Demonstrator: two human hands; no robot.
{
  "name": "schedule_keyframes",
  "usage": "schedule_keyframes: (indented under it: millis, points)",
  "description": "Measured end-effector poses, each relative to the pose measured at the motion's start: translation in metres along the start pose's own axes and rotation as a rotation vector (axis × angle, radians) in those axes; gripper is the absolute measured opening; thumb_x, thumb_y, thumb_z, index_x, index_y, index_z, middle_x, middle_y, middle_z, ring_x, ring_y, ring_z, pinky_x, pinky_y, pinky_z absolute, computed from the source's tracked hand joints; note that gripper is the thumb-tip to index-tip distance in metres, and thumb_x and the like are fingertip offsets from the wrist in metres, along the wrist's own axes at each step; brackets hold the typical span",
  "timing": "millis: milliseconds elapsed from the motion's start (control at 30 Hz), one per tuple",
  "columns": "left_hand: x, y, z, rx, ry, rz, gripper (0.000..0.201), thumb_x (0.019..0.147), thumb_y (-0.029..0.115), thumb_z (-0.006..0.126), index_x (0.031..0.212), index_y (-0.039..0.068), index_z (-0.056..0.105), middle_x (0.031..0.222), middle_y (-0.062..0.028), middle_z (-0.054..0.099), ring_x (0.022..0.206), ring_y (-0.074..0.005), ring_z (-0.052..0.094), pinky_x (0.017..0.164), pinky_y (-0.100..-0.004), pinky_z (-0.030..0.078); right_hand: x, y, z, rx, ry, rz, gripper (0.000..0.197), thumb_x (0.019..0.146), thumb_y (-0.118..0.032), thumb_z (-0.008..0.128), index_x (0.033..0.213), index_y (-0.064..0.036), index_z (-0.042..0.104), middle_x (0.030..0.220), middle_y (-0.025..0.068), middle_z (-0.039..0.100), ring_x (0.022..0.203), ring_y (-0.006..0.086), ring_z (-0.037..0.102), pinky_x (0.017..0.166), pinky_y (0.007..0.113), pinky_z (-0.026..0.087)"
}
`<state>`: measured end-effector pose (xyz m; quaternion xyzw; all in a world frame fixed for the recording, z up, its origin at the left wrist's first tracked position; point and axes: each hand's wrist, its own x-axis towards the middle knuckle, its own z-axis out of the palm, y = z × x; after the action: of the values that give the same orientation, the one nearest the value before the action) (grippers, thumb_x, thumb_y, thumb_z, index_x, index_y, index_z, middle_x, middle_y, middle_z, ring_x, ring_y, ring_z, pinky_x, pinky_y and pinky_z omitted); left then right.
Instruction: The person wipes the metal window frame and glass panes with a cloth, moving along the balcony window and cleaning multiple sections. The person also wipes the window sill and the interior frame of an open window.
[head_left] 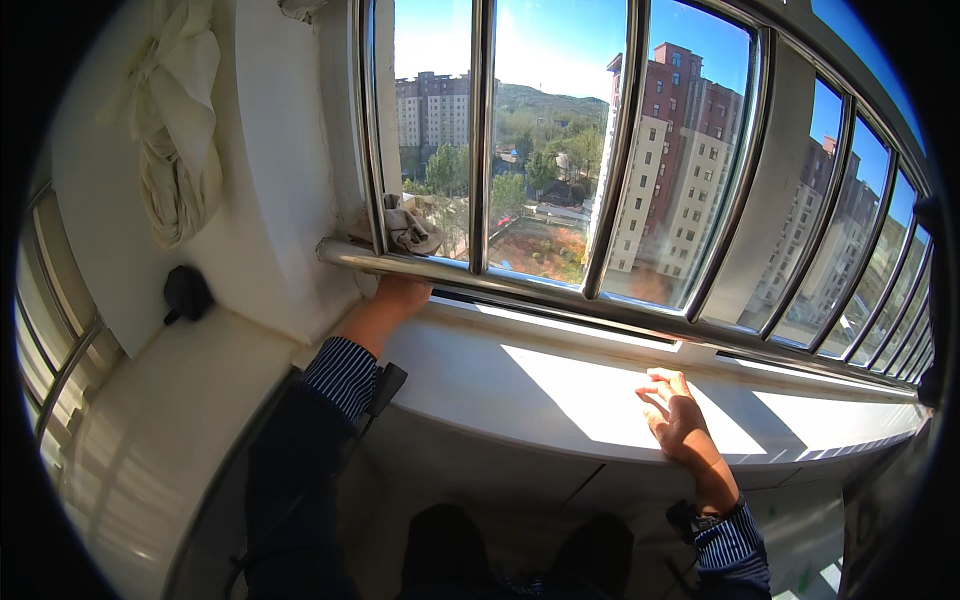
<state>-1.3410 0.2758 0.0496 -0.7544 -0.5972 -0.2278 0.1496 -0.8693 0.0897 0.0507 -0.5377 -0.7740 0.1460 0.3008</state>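
My left hand (pixel 402 297) reaches to the window's lower left corner, just under the thick metal rail (pixel 450 270). Its fingers are hidden by the rail and frame, so what they touch cannot be made out. Above it, behind the bars, a crumpled greyish-beige cloth (pixel 410 228) lies in the corner of the window. My right hand (pixel 676 415) is over the sunlit white windowsill (pixel 480 385), palm partly turned up. Its fingers are loosely bent and apart, with nothing seen in them.
Upright metal bars (pixel 482 140) stand in front of the window glass (pixel 550 130). A knotted cream curtain (pixel 180 130) hangs on the left. On the left ledge is a small black object (pixel 187 293). My knees (pixel 445 550) show below the sill.
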Motion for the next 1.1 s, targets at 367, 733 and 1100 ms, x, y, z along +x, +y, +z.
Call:
schedule_keyframes:
  millis: [367,733,1100]
  points:
    - [0.031,0.230,-0.026,-1.764,-0.756,-0.039,0.045,0.106,0.039,0.051,0.144,0.015,0.047,0.142,-0.0039,0.053,0.134,-0.0214,0.047,0.114,-0.0351,0.040,0.001,-0.007,0.004,-0.155,0.094,-0.122,0.024,0.095,-0.015,0.062,0.114,-0.0018,0.069,0.129,0.0264,0.058,0.121,0.0435,0.057,0.102,0.043,0.048]
    - [0.002,0.161,0.006,-0.278,-0.210,0.829,0.037,0.098,0.028,0.061,0.132,0.014,0.058,0.134,-0.0107,0.060,0.126,-0.0336,0.054,0.108,-0.0438,0.041,0.001,0.003,0.004,-0.075,0.045,-0.040,0.029,0.089,-0.004,0.065,0.117,-0.0018,0.068,0.133,0.0216,0.055,0.124,0.0360,0.056,0.105,0.038,0.045]
    - [-0.068,-0.019,-0.052,-0.014,-0.052,0.157,0.035,0.087,-0.002,0.059,0.120,-0.006,0.051,0.128,-0.0235,0.054,0.122,-0.0414,0.053,0.099,-0.0443,0.048,0.001,0.015,0.009,-0.069,0.045,-0.088,0.040,0.081,0.005,0.064,0.120,0.0031,0.069,0.137,0.0244,0.054,0.126,0.0397,0.054,0.107,0.039,0.046]
